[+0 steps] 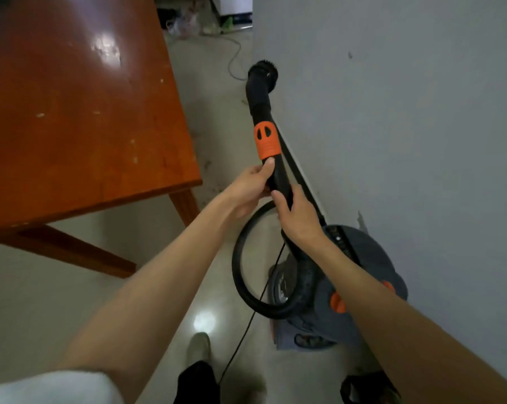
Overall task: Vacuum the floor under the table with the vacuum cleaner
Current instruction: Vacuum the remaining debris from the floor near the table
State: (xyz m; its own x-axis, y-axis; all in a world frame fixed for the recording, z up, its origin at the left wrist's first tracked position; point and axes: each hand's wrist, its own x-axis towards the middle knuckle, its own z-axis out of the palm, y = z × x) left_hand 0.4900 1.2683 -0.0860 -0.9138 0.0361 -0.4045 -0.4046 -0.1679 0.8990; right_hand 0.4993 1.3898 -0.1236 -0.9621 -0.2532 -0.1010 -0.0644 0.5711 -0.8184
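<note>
Basically no readable writing or brand anywhere. Wooden surface (71, 112) fills upper left, one corner and legs over the pale floor (211, 135). Left arm stretched forward, left hand (253, 185) curled round the black vacuum wand (277, 176) just below its orange collar (266, 139), thumb lying up along the tube. Right arm stretched forward too, right hand (297, 214) gripping the wand just behind the left. Round brush nozzle (263, 72) points away, close to the grey wall (392, 112). Hose (240, 275) loops down to the grey vacuum cleaner (348, 287) body on the floor by the wall.
</note>
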